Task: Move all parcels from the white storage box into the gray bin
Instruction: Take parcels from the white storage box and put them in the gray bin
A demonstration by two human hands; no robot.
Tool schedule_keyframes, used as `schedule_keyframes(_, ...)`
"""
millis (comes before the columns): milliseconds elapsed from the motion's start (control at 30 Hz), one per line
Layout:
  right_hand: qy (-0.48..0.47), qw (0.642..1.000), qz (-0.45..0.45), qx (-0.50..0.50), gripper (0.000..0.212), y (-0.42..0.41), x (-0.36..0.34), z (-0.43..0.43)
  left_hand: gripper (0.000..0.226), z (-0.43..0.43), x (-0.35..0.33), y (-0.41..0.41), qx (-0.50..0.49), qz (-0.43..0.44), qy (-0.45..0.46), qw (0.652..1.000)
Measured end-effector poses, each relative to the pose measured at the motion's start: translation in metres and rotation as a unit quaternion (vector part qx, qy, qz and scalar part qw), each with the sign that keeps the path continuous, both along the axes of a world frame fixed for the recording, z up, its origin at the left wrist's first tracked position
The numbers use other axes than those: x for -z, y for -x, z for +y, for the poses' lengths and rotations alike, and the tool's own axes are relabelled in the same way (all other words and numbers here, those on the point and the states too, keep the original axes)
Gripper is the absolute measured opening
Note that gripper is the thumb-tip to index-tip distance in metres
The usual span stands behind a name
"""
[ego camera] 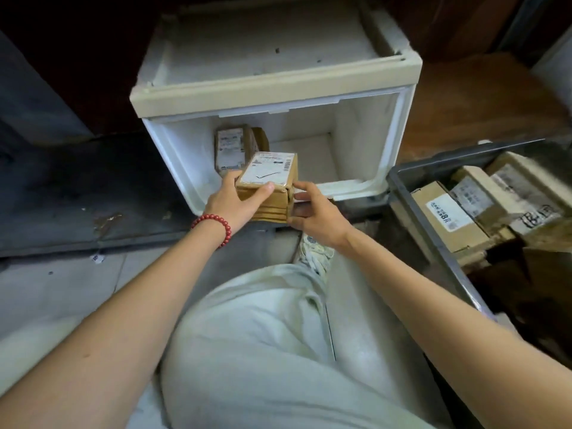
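Before the white storage box (272,85), left grip (235,202) and right grip (312,212) clasp one parcel (269,171) between them.

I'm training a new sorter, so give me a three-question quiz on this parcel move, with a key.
1. True or false: both the left hand and right hand hold the cardboard parcel at the white storage box opening.
2. Which wrist wears the red bead bracelet? A left, B right.
3. Where do the moved parcels lie?
Key: 1 true; 2 A; 3 in the gray bin.
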State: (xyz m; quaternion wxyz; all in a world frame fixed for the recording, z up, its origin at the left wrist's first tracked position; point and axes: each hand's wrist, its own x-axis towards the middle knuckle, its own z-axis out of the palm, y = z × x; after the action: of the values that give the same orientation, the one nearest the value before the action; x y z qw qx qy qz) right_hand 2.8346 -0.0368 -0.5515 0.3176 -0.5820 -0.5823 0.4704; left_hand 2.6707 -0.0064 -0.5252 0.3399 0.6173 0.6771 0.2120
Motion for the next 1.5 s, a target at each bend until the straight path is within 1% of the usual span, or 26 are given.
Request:
schedule_keyframes(100, -0.014, 0.996, 0.069, 0.048, 0.062, -0.006, -0.001, -0.045, 0.063, -0.038, -0.005, -0.013, -0.024, -0.060, 0.000, 0.998)
schedule_keyframes(167, -0.017, 0.993, 0.097, 0.068, 0.060, -0.013, 0.005, -0.070, 0.060, -0.056, -0.009, -0.023, -0.017, -0.080, 0.028, 0.996)
schedule_keyframes(233, -0.028, 0.992, 0.097, 0.072, 0.061, -0.024, 0.010, -0.087, 0.058, -0.068, -0.017, -0.034, -0.005, -0.105, 0.067, 0.992)
schedule_keyframes(300, -0.035, 0.992, 0.097, 0.074, 0.059, -0.037, 0.005, -0.096, 0.051, -0.073, -0.023, -0.042, -0.008, -0.158, 0.077, 0.984)
schedule_keyframes(367, -0.050, 0.989, 0.101, 0.091, 0.052, -0.051, -0.005, -0.099, 0.046, -0.072, -0.027, -0.049, -0.024, -0.221, 0.064, 0.973)
schedule_keyframes(467, -0.082, 0.982, 0.114, 0.122, 0.041, -0.064, -0.020, -0.099, 0.048, -0.070, -0.027, -0.054, -0.041, -0.307, 0.069, 0.948)
schedule_keyframes(533, -0.092, 0.978, 0.122, 0.140, 0.036, -0.069, -0.024, -0.098, 0.048, -0.070, -0.025, -0.054, -0.031, -0.335, 0.091, 0.937)
schedule_keyframes(600, -0.090, 0.975, 0.138, 0.149, 0.034, -0.071, -0.025, -0.098, 0.048, -0.070, -0.023, -0.051, -0.014, -0.333, 0.103, 0.937)
schedule_keyframes(733, -0.088, 0.978, 0.128, 0.141, 0.033, -0.070, -0.015, -0.096, 0.048, -0.069, -0.024, -0.048, -0.012, -0.334, 0.118, 0.935)
schedule_keyframes(800, -0.082, 0.975, 0.140, 0.150, 0.043, -0.070, -0.010, -0.094, 0.049, -0.070, -0.024, -0.049, -0.003, -0.330, 0.131, 0.935)
schedule_keyframes(900, -0.056, 0.967, 0.174, 0.177, 0.073, -0.072, -0.007, -0.091, 0.047, -0.070, -0.023, -0.046, 0.005, -0.319, 0.146, 0.936)
schedule_keyframes(967, -0.043, 0.962, 0.197, 0.184, 0.083, -0.076, -0.004, -0.089, 0.041, -0.068, -0.022, -0.044, 0.005, -0.311, 0.154, 0.938)
schedule_keyframes(1067, -0.032, 0.959, 0.206, 0.190, 0.082, -0.079, 0.005, -0.086, 0.032, -0.064, -0.018, -0.043, 0.011, -0.276, 0.168, 0.946)
schedule_keyframes(1133, -0.028, 0.955, 0.215, 0.204, 0.080, -0.078, 0.008, -0.083, 0.037, -0.063, -0.016, -0.044, 0.018, -0.249, 0.163, 0.955)
schedule_keyframes(1233, -0.022, 0.948, 0.232, 0.215, 0.080, -0.077, 0.010, -0.082, 0.050, -0.061, -0.015, -0.048, 0.029, -0.210, 0.126, 0.969)
schedule_keyframes(1367, -0.025, 0.943, 0.228, 0.240, 0.071, -0.076, 0.009, -0.080, 0.052, -0.058, -0.011, -0.047, 0.053, -0.199, 0.059, 0.977)
schedule_keyframes(1433, -0.026, 0.943, 0.217, 0.251, 0.066, -0.076, 0.009, -0.079, 0.051, -0.056, -0.007, -0.046, 0.076, -0.178, 0.017, 0.981)
schedule_keyframes(1500, -0.026, 0.944, 0.209, 0.255, 0.063, -0.077, 0.008, -0.078, 0.053, -0.057, -0.006, -0.046, 0.097, -0.163, 0.002, 0.982)
